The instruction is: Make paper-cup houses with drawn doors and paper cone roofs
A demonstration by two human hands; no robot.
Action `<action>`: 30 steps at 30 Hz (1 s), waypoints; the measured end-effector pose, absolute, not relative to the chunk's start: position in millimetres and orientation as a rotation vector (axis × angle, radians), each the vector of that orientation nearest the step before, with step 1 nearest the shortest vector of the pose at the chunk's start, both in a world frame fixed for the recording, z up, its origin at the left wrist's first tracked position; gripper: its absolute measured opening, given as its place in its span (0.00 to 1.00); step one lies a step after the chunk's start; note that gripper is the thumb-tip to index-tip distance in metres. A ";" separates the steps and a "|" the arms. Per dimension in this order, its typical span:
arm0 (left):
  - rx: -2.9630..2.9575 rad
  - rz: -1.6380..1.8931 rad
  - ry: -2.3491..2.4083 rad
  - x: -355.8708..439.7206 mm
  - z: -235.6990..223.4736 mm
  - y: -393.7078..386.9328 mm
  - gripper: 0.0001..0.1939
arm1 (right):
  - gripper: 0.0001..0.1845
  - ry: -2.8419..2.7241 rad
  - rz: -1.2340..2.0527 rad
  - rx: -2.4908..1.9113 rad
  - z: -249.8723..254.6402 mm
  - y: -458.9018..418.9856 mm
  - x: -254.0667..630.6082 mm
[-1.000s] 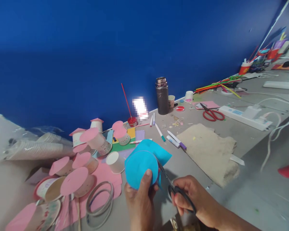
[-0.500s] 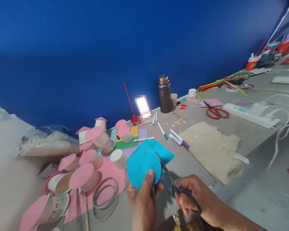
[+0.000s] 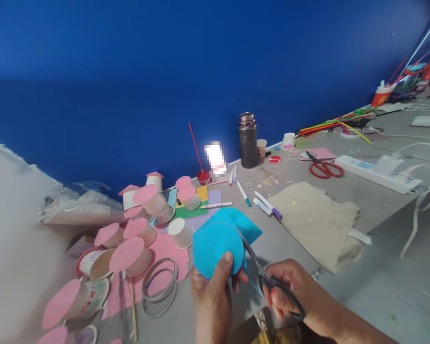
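My left hand [image 3: 215, 291] pinches a sheet of bright blue paper [image 3: 215, 248], thumb on top and fingers beneath. A thin curved line marks a circle on it, and the lower edge is cut round. My right hand [image 3: 290, 291] is closed on black-handled scissors [image 3: 260, 270], fingers through the loops. The blades lie at the right side of the circle, where a flap of the sheet spreads up and right. A narrow blue strip hangs by the blades. Left of the paper stands a white paper cup [image 3: 180, 233].
Several paper cups with pink paper tops [image 3: 127, 253] crowd the left, near tape rings [image 3: 160, 286]. Markers [image 3: 243, 193], a dark thermos [image 3: 248, 143], a beige cloth [image 3: 315, 222], red-handled scissors [image 3: 326, 168] and a power strip [image 3: 376, 174] lie behind and right.
The view has shifted slightly, so things sit a little further right. Both hands keep their holds; the blades remain at the circle's right edge.
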State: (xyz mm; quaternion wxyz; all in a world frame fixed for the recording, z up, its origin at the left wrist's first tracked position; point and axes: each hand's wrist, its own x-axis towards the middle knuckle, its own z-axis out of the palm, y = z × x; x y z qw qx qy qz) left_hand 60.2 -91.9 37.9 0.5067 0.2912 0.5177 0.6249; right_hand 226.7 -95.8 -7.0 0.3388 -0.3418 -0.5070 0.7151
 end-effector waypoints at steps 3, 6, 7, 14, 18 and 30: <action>0.704 1.500 1.243 58.9 35.8 -93.3 0.15 | 0.40 -1.315 1.868 -0.869 -5.5 -95.6 227.9; 0.719 1.490 1.221 58.1 33.9 -94.2 0.16 | 0.40 -1.305 1.863 -0.862 -5.4 -94.7 227.9; 0.731 1.478 1.215 57.9 33.5 -94.4 0.16 | 0.40 -1.303 1.862 -0.861 -5.5 -94.4 228.0; 0.801 1.438 1.179 56.4 33.5 -95.0 0.16 | 0.40 -1.319 1.843 -0.864 -3.4 -95.2 230.3; 0.841 1.415 1.204 54.6 32.6 -95.8 0.15 | 0.40 -1.320 1.840 -0.875 -3.8 -95.5 230.8; 0.896 1.310 1.159 47.0 37.4 -91.7 0.14 | 0.38 -1.284 1.865 -0.866 -10.2 -99.5 233.5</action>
